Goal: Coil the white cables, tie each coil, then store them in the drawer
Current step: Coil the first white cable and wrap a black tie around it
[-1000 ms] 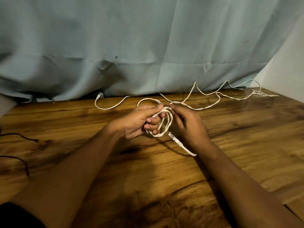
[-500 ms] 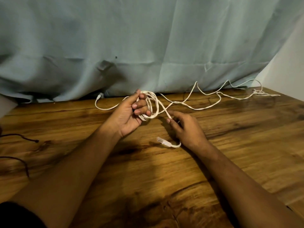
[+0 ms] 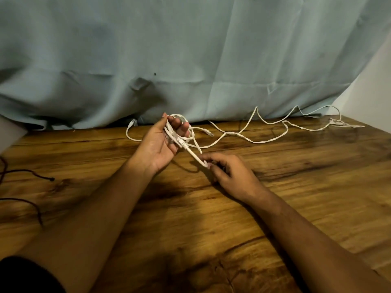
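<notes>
At the centre of the frame, above the wooden table (image 3: pixel 296 208), the left hand (image 3: pixel 163 144) is raised palm-up, its fingers curled through a small coil (image 3: pixel 172 135) of white cable and its thumb pointing upward beside it. Lower right of it, the right hand (image 3: pixel 230 176) sits close to the tabletop and pinches a short tail (image 3: pixel 195 156) of that cable between thumb and fingertips, the tail running straight up to the coil. The loose cable (image 3: pixel 264 141) lies in waves along the table's far edge toward the upper right, under a pale blue curtain (image 3: pixel 190 60); a dark cord (image 3: pixel 31 174) lies at the left edge
</notes>
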The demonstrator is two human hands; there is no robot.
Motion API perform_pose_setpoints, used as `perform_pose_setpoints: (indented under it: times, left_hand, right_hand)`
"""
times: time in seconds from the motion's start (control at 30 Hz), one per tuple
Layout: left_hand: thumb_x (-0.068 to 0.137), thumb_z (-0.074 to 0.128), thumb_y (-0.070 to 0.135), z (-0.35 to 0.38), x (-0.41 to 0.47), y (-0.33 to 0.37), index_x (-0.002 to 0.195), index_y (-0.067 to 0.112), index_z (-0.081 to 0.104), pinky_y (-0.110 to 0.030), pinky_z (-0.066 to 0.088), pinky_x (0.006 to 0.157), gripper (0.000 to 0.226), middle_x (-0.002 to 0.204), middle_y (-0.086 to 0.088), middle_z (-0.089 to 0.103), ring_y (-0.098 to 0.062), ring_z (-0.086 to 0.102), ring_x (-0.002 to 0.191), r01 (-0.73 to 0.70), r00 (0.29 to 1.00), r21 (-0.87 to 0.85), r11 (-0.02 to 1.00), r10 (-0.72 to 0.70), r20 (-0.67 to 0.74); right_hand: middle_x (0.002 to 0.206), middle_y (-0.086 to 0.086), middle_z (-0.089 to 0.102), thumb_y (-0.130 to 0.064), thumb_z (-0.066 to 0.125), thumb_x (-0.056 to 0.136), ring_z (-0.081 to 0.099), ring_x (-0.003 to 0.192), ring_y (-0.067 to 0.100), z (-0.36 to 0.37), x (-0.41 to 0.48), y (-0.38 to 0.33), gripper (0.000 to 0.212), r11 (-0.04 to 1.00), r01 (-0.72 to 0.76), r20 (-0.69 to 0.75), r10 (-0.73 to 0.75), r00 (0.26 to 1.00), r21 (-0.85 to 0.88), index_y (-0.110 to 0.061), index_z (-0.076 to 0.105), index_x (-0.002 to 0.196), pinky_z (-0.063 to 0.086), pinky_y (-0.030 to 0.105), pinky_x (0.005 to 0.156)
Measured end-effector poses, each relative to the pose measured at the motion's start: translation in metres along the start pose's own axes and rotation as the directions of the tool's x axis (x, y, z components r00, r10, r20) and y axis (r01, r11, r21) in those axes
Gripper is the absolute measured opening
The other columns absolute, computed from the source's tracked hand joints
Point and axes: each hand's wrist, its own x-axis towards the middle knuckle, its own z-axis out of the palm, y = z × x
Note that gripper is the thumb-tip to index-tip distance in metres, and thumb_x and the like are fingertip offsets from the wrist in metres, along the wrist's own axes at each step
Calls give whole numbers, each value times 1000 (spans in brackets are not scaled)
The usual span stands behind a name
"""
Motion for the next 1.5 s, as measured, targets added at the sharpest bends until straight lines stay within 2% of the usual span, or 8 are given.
perform_pose_setpoints:
  times: [0.23, 0.5, 0.7, 0.9, 1.07, 1.2, 1.33, 1.5]
  left_hand:
    - [110, 39, 34, 2, -4, -9, 90, 18, 58, -38, 54, 93, 31, 99, -8, 79, -22, 77, 91, -40, 997, 168, 985, 28, 68]
    - [110, 37, 30, 9, -10, -25, 109, 13, 62, -38, 58, 83, 29, 103, -12, 78, -22, 77, 88, -51, 994, 293, 955, 19, 109]
    - [109, 43, 29, 10, -14, -31, 106, 10, 64, -32, 61, 72, 29, 89, -9, 77, -20, 75, 81, -28, 993, 351, 936, -15, 119]
    - [108, 46, 27, 12, -15, -36, 106, 9, 67, -29, 48, 68, 28, 70, 1, 55, -14, 60, 68, -48, 987, 457, 888, -29, 159]
    - [109, 44, 27, 10, -13, -28, 95, 11, 62, -28, 41, 63, 28, 60, 5, 43, -10, 45, 55, -57, 990, 467, 883, -10, 141]
    - [109, 44, 24, 7, -12, -20, 91, 10, 59, -29, 34, 65, 27, 58, 7, 38, -6, 34, 46, -33, 980, 550, 835, -80, 182]
    - [108, 44, 21, 11, -18, -23, 88, 8, 58, -30, 31, 64, 28, 55, 7, 37, -3, 32, 40, 10, 949, 666, 746, -217, 228]
    - [108, 44, 24, 17, -24, -21, 89, 8, 58, -28, 39, 56, 28, 54, 6, 35, -3, 30, 38, 73, 907, 752, 655, -357, 223]
  right_hand:
    - [127, -5, 60, -30, 60, 100, 59, 116, 10, 4, 1, -4, 25, 988, 134, -22, -136, 990, -82, -20, 76, 116, 52, 44, 96]
    - [110, -13, 74, -29, 61, 102, 67, 103, 5, 3, 1, -11, 21, 987, 150, -41, -152, 988, -57, -24, 76, 116, 56, 44, 86]
    - [97, -15, 68, -31, 56, 104, 62, 92, 4, 4, 1, -10, 17, 985, 122, -35, -127, 991, -122, -26, 73, 108, 53, 43, 79]
    - [97, -14, 70, -41, 54, 101, 64, 92, 8, 5, 2, -8, 22, 987, 92, -65, -101, 993, -132, -30, 72, 108, 54, 44, 77]
    - [95, -13, 70, -31, 65, 100, 65, 87, 7, -6, 0, -6, 14, 998, 29, -316, -47, 948, -60, -24, 76, 103, 56, 41, 76]
    - [111, -10, 65, -36, 62, 102, 63, 94, 8, -23, -2, -3, 23, 997, -19, -463, -16, 886, -72, -24, 68, 121, 59, 44, 77]
    - [141, -3, 49, -39, 49, 107, 58, 111, 12, -25, -3, -12, 51, 975, 38, -301, -104, 948, -218, -28, 38, 156, 55, 39, 88]
    - [158, 4, 41, -37, 36, 111, 59, 122, 26, -19, -2, -17, 59, 924, 96, -32, -116, 993, -371, -29, 13, 165, 52, 41, 94]
